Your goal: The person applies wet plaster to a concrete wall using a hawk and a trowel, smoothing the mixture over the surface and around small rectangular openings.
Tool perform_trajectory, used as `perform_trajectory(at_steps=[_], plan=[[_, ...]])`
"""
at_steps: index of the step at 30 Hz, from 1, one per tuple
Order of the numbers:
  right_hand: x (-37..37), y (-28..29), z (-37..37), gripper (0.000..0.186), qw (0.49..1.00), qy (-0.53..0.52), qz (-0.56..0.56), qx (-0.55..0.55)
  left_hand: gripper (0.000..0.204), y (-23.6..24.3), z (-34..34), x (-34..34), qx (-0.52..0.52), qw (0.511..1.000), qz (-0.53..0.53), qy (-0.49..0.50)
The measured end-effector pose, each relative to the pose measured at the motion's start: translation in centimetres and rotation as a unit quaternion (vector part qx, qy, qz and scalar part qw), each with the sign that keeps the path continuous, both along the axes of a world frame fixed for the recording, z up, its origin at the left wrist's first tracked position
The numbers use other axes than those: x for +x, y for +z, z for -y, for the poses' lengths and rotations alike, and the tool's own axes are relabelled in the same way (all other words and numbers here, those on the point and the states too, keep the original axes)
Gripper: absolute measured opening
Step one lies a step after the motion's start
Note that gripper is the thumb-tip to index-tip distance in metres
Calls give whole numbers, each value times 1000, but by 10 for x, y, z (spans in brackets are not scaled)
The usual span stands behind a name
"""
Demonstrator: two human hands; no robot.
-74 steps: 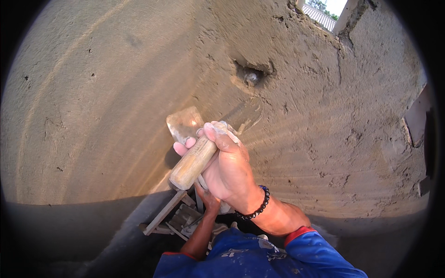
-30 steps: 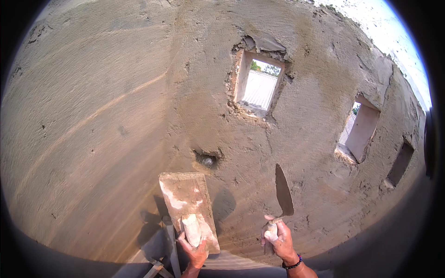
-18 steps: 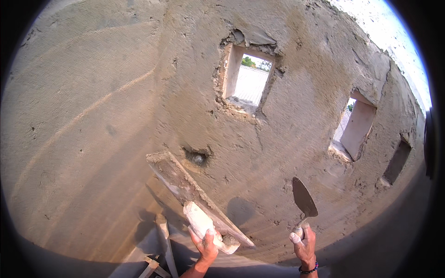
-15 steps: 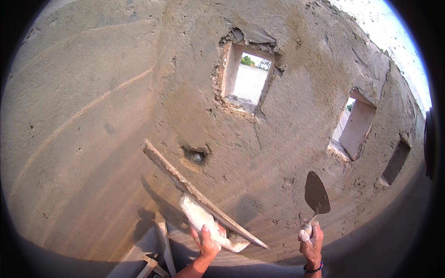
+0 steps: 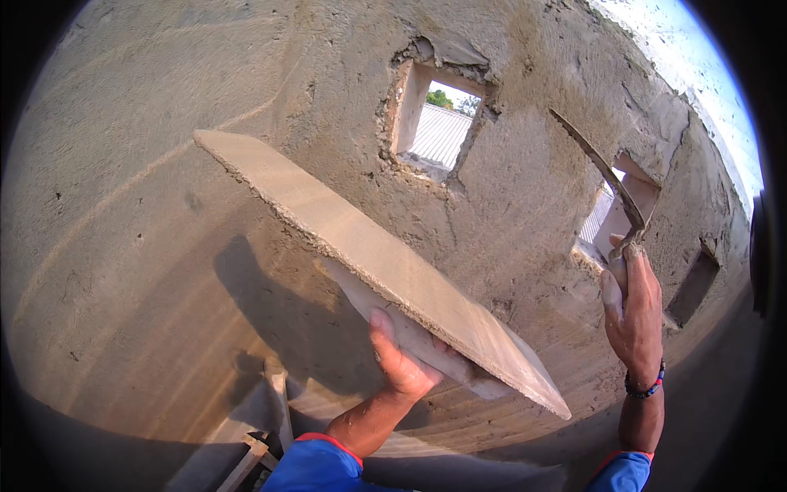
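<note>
My left hand (image 5: 402, 361) grips the pale handle of a long plastering float (image 5: 344, 234). Its broad, flat face is turned up and smeared with wet mortar, and mortar crumbs line the lower edge. The float slants from upper left to lower right in front of the wall; whether it touches the wall I cannot tell. Farther right, my right hand (image 5: 635, 316) is closed around the handle of a pointing trowel (image 5: 602, 168). The trowel's blade points up and leftward, seen almost edge-on, in front of the wall near a window opening.
Rough grey-brown plaster covers the wall (image 5: 344, 107). A square window opening (image 5: 438, 123) with chipped edges is above the float. A second opening (image 5: 631, 197) lies behind the trowel, and a recess (image 5: 693, 283) farther right. Wooden pieces (image 5: 277, 394) stand at lower left.
My left hand has raised the float and tilted it, so its broad face now shows. My right hand has moved up and right, turning the trowel blade from face-on to edge-on.
</note>
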State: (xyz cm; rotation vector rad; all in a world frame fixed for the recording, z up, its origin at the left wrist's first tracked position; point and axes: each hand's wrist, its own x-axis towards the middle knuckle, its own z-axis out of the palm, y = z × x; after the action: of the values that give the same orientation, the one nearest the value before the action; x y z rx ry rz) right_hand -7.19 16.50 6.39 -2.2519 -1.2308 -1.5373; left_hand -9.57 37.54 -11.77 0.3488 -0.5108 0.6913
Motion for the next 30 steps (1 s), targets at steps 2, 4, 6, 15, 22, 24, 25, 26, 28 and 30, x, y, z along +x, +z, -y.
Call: perform_trajectory(at_steps=[2,4,6,15,22,24,25,26,28,30], plan=[[-1,28,-24,25,997,-49,-17,-54,78,-3,12,3,-5,1000,13,-12],[6,47,-48,22,993,-71,-9,-92,78,-8,17,4,-12,1000,19,-17],[11,63,-74,22,987,-88,-4,-133,70,-14,17,5,-52,998,-13,15],[22,113,-134,23,972,-125,56,-191,87,-56,8,2,-62,992,-112,-19],[37,121,-150,23,969,-156,7,-191,92,-65,-3,4,-62,991,-117,-37],[37,118,-155,24,965,-187,-6,-183,88,-72,-7,5,-50,992,-109,-39],[37,117,-156,24,965,-186,-6,-184,87,-73,-8,5,-46,993,-106,-40],[39,116,-155,25,963,-190,20,-189,82,-70,-8,5,-60,991,-115,-33],[41,116,-155,26,960,-195,45,-194,77,-69,-8,7,-73,989,-126,-28],[41,118,-157,25,957,-170,84,-220,70,-71,-9,8,-78,991,-104,-38]])
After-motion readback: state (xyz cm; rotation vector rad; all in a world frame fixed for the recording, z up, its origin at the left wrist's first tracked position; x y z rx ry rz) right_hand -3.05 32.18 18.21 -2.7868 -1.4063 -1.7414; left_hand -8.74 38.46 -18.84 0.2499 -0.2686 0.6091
